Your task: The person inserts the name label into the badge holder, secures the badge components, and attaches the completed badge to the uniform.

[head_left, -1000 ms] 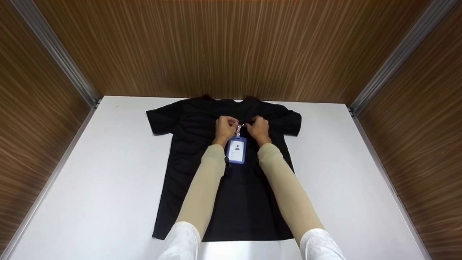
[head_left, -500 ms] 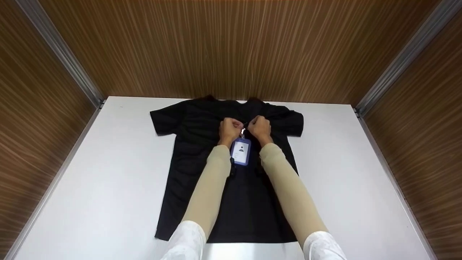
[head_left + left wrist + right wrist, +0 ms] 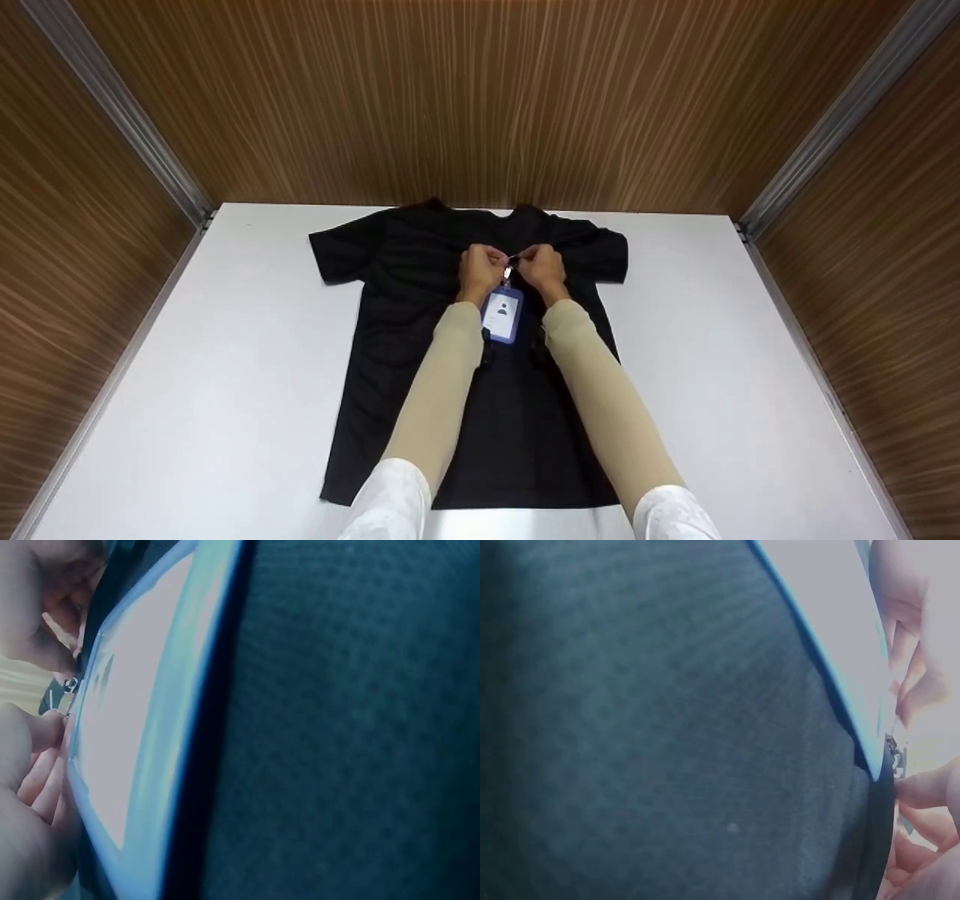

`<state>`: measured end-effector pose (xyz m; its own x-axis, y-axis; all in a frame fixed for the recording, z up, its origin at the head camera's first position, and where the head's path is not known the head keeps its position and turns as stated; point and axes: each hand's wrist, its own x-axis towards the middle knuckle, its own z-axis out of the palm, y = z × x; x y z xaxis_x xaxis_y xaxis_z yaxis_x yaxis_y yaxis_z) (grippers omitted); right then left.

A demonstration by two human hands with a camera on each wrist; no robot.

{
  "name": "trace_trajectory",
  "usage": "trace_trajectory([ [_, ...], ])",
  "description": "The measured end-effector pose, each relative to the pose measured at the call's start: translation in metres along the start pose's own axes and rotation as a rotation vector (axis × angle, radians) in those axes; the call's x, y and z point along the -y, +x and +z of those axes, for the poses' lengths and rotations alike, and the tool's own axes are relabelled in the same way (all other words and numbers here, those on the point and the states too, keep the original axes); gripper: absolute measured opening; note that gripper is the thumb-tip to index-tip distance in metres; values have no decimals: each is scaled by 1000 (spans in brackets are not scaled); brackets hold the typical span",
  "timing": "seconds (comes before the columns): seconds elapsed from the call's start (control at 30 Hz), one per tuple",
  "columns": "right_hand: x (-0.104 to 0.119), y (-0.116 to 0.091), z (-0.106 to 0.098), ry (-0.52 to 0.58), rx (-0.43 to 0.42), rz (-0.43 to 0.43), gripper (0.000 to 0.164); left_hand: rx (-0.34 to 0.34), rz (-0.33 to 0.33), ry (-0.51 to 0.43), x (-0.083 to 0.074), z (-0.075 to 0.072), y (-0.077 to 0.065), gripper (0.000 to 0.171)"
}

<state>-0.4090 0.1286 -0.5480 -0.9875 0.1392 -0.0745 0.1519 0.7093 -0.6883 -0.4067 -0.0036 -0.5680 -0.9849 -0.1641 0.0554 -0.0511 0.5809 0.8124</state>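
A black T-shirt (image 3: 480, 420) lies spread on the white table. On its chest is a blue-framed ID badge (image 3: 501, 315), also large in the left wrist view, with a metal clip (image 3: 67, 696) at its top. My left hand (image 3: 480, 271) pinches this clip between thumb and fingers. Close on the right, my right hand (image 3: 544, 268) pinches a raised edge of the shirt, its fingertips right beside the clip. The badge overlaps the cloth (image 3: 690, 727) in the right wrist view. Part of the clip is hidden by the fingers.
The white table (image 3: 225, 360) shows on both sides of the shirt. Wood-grain panels (image 3: 480, 105) stand at the back and sides, with metal posts (image 3: 832, 120) at the corners. Beige sleeves (image 3: 435, 382) cover both forearms.
Both hands have stayed at the chest of the shirt, with small finger movements around the clip. The badge has shifted slightly right on the shirt and tilted a little.
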Motion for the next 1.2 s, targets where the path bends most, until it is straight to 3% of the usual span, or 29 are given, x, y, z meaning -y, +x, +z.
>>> trace_trajectory([
  [0.13, -2, 1, 1, 14, -14, 9, 24, 5, -24, 23, 0, 1, 1, 8],
  [0.37, -3, 1, -1, 68, -34, -17, 19, 12, 1, 47, -1, -2, 0, 8],
  [0.63, -5, 3, -4, 159, -1, -84, 26, 25, 3, 46, -5, -6, -1, 9],
  [0.93, -6, 0, -3, 153, -51, -54, 20, 31, 2, 59, -4, -4, -3, 9],
  [1.2, -4, -4, -4, 149, -16, -48, 20, 27, -4, 49, -3, -5, -5, 7],
])
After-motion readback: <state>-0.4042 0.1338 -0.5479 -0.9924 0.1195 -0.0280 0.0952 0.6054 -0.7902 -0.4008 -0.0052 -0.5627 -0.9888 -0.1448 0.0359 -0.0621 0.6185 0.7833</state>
